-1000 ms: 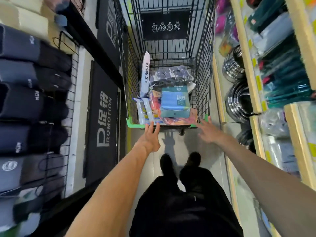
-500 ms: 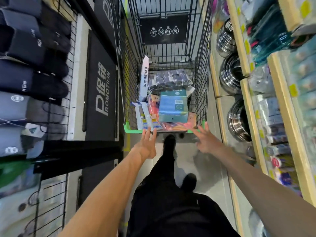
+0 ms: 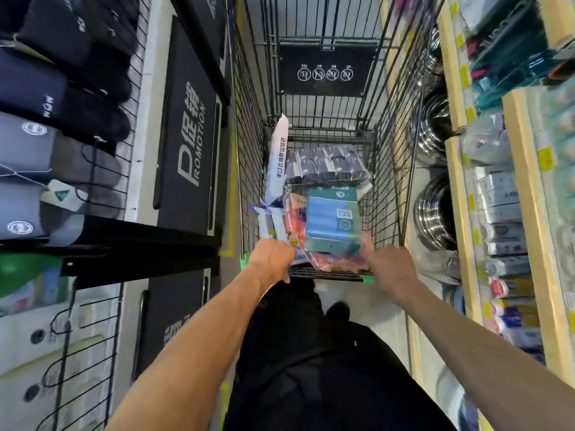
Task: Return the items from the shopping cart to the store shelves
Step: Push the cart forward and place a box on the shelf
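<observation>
At the far left of the frame, dark folded garments hang in rows against a wire grid, and just right of them a black promotion sign stands along the aisle edge. In the centre, a wire shopping cart runs from the top of the frame down to its green-cornered near edge at mid-height. The person's left hand is curled over the cart's near rim at its left corner, fingers wrapped down around the bar. Inside the cart, from left to right, a tall white packet leans upright against the left wall, a bundle of dark rolls lies toward the far end of the load, and a blue-and-teal package rests on top of a reddish bag nearest the hands. The right hand closes over the rim at the right corner, fingers bent around it. At the right of the frame, stacked steel bowls sit low beside the cart, and wooden-edged store shelves carry blurred packaged goods.
</observation>
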`<state>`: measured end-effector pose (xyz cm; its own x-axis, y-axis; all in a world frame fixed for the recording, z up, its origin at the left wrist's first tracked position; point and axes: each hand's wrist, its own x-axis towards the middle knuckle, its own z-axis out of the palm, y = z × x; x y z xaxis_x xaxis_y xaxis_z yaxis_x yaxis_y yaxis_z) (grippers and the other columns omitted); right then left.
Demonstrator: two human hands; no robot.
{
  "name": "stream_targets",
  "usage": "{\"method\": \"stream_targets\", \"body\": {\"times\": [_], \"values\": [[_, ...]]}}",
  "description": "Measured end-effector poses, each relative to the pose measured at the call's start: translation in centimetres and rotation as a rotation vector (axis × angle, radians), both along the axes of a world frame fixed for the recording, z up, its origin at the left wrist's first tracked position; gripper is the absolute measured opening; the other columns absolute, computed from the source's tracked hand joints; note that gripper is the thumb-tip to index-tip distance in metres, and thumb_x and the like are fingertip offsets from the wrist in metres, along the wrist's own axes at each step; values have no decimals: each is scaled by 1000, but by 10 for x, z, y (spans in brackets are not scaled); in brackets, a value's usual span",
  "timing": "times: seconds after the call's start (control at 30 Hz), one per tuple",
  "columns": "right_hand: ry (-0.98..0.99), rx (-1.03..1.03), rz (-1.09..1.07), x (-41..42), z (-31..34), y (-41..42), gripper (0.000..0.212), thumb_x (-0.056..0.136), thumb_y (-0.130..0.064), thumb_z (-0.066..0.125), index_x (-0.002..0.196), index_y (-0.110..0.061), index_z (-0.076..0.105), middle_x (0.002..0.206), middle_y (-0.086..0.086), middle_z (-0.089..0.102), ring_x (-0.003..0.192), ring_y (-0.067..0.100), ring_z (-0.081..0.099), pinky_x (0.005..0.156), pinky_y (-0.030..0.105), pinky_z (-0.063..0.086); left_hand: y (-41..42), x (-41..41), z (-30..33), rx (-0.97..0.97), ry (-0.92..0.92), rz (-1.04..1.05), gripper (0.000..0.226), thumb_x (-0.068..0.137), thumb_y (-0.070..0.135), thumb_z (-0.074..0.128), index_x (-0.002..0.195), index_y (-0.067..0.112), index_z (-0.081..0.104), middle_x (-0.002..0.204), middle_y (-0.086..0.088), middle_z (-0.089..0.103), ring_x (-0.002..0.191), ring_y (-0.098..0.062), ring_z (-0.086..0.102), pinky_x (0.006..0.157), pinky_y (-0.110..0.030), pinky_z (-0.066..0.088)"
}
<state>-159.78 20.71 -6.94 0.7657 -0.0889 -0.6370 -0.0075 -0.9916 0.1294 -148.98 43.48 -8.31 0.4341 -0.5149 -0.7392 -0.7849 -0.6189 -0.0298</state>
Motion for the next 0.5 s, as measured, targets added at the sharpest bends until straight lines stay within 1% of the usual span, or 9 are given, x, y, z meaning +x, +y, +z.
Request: {"method": "stream_targets", "body": {"times": [0.07,0.1,0.13,0.2,0.27,0.33,0.37,0.43,0.5], "values": [[96,51,15,7,-1,4,29,89,-12,60,118,-19,58,100,1,64,69,19,58,74,34,58,8,9,-10,-1,78,126,54,76,68,66,99,19,70,97,0,71,94,-24,68,74,-32,51],[135,71,17,9,-3,6,32,87,-12,63,118,-18,59,108,3,60,68,19,58,72,33,58,11,15,-17,-49,80,248,57,80,71,59,96,18,70,95,-1,71,93,-25,68,77,-34,54],[157,98,6,9,-2,9,31,85,-15,66,114,-21,62,114,4,55,69,18,58,73,33,58,13,23,-20,-117,64,403,56,87,68,53,96,15,69,95,-3,71,92,-26,68,80,-37,56],[184,155,-59,15,-9,12,19,82,-32,72,98,-25,64,122,5,49,75,19,61,75,34,57,7,43,-29,-256,2,692,43,96,49,52,106,10,64,106,-11,70,99,-30,67,84,-40,55],[183,236,-152,20,-14,16,25,83,-46,68,93,-23,62,124,4,52,85,22,63,77,34,55,-9,62,-39,-334,-12,826,40,97,36,56,124,6,55,120,-17,63,109,-34,62,90,-42,52],[192,293,-183,30,-24,21,24,87,-46,64,95,-24,64,119,4,58,97,23,60,87,36,52,-28,82,-52,-337,19,942,54,95,33,60,137,3,43,131,-19,54,120,-35,55,99,-42,47],[201,314,-193,32,-28,25,24,88,-48,62,98,-26,66,112,1,63,102,22,58,94,38,48,-34,90,-59,-338,42,1035,61,93,31,62,140,1,39,134,-20,51,124,-35,52,101,-41,45],[180,389,-276,43,-39,32,25,87,-53,59,98,-32,67,97,-8,69,104,18,58,103,43,39,-46,110,-80,-335,87,1200,62,88,26,67,138,0,39,131,-19,54,121,-34,55,97,-37,46],[182,460,-408,52,-58,33,22,87,-53,57,97,-35,66,92,-11,71,100,14,63,104,39,33,-54,127,-104,-301,112,1287,61,86,22,66,136,0,40,129,-18,57,118,-34,58,94,-37,48]]}}
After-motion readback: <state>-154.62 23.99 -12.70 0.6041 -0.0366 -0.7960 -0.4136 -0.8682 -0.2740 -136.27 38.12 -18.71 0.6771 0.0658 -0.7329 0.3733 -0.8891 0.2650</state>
